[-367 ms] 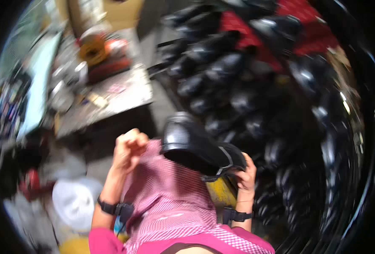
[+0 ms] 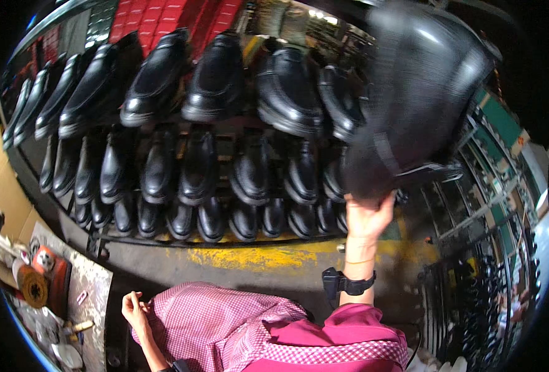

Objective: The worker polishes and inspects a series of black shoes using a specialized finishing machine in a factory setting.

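My right hand (image 2: 368,217) is raised at the right and grips a black leather shoe (image 2: 420,87) by its lower end. The shoe is large in view, somewhat blurred, and covers the right end of the rack behind it. My fingers are partly hidden behind it. Down at the left, beside my checked apron (image 2: 218,322), my left hand (image 2: 136,312) is loosely curled, its fingers slightly apart and nothing visible in it. Rows of black shoes (image 2: 215,80) fill the rack ahead, toes pointing down toward me.
Red boxes (image 2: 147,25) stand behind the top row. At the lower left is a worn workbench (image 2: 91,273) with an orange tape roll (image 2: 32,285) and small items. Another metal rack (image 2: 473,211) stands at the right. Yellow paint (image 2: 256,257) marks the floor below the shoes.
My view has turned from the bench toward the shoe rack. My right hand has lifted the shoe from in front of my lap to the upper right. The left hand stays low and empty.
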Tool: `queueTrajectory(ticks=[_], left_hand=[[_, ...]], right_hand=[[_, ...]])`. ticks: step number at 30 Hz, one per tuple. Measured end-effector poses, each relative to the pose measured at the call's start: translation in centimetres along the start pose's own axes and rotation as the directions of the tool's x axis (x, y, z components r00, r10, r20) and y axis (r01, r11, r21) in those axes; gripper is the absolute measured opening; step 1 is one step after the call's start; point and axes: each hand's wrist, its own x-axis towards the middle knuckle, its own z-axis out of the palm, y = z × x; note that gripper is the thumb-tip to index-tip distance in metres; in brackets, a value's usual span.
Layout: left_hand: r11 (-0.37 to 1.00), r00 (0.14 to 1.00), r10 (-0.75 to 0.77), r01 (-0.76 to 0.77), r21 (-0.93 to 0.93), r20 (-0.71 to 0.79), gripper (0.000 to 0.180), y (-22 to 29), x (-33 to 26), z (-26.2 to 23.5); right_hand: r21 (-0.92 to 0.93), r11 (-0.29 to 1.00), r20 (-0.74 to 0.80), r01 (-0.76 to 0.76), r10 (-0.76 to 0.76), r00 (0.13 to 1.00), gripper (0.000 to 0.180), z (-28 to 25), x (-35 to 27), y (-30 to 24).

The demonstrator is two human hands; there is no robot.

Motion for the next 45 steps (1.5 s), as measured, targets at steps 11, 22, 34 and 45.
queueTrajectory(ticks=[11,22,34,45], left_hand=[[0.997,0.999,-0.008,0.004,0.077,0.047,0.023,0.2,-1.2,3.6],[0.986,0.997,-0.054,0.044,0.159,0.059,0.022,-0.1,-2.9,7.1],[0.975,0.999,-0.011,0.018,0.223,-0.033,0.025,0.2,-2.6,7.9],[0.986,0.999,-0.026,0.021,0.167,0.030,0.023,-0.4,-2.3,7.5]], right_hand=[[-0.781,0.499,-0.286,0.375,-0.820,0.495,0.047,-14.1,7.0,-19.5],[-0.850,0.404,-0.459,-0.338,-0.254,0.851,0.063,-15.9,23.4,-27.1],[-0.646,0.724,-0.750,-0.242,-0.545,0.374,0.097,-25.9,30.0,-31.9],[-0.479,0.861,-0.647,0.168,-0.476,0.596,0.037,-25.9,27.0,-35.0]])
